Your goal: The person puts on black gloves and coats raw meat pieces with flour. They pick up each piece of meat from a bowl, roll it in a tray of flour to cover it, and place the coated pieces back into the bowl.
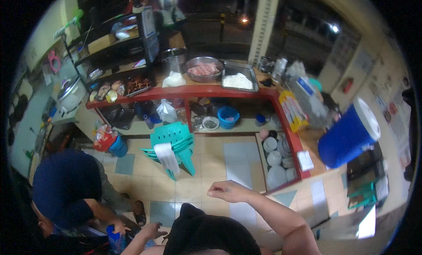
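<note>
My right hand [227,190] is raised over the tiled floor, its fingers drawn together against the thumb with nothing visible in them. Low in the picture is my left hand [152,231], its fingers apart and nothing seen in its grasp. Just left of it, a co-worker's hand [120,228] rests on a blue-topped container [113,235]. Before me stands a stack of green plastic chairs [171,134] with a white cloth [167,156] draped over it. On the red-edged counter [204,88] are a metal bowl of raw meat [204,70] and a metal tray [252,85] of white powder.
A co-worker in dark blue [66,189] bends at the left. A blue bucket with red plastic [118,146] stands by the counter. White bowls and plates [275,159] fill a low shelf. At right are a large blue drum [344,139] and a yellow package [292,111].
</note>
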Tool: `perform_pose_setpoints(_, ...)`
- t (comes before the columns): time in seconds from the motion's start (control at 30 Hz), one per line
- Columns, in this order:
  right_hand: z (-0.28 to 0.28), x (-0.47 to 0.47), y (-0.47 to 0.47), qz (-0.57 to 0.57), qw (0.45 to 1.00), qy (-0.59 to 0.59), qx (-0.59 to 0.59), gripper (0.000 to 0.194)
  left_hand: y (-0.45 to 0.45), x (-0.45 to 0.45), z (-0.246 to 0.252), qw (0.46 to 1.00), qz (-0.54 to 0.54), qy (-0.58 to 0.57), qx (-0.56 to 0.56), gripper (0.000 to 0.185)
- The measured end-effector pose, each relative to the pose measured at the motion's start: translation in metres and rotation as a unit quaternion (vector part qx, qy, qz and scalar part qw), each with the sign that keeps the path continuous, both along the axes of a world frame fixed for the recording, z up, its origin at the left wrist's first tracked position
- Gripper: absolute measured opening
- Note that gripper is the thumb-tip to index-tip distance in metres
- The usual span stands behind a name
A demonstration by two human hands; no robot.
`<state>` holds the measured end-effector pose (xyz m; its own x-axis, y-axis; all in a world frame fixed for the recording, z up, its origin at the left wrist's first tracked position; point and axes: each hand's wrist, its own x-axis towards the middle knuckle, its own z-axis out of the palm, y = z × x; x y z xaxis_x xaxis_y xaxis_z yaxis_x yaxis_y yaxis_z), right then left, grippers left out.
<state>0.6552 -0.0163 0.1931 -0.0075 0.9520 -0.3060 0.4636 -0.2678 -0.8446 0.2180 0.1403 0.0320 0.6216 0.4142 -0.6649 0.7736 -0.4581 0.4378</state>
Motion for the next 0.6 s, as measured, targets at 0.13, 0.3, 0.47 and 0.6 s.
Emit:
perform_pose_setpoints(0.13, -0.015, 0.059, 0.073, 0.072, 0.997, 0.028, 0.007, 0.054, 0.001, 0.074, -0.005, 0.966, 0.159, -0.112, -0.169, 0.056)
perform_pose_setpoints(0.3, -0.03, 0.15, 0.118, -0.05, 0.929, 0.351, -0.104, 0.06, 0.097, 0.238, 0.058, 0.952, 0.183, -0.218, -0.111, 0.047)
perform_pose_setpoints(0.47, -0.03, 0.289, 0.133, -0.167, 0.849, 0.493, -0.094, 0.066, 0.201, 0.389, 0.138, 0.927, 0.165, -0.325, -0.09, 0.04)
perform_pose_setpoints(0.6, -0.049, 0.415, 0.151, -0.239, 0.813, 0.529, -0.045, 0.065, 0.233, 0.474, 0.165, 0.94, 0.105, -0.325, 0.01, 0.041)
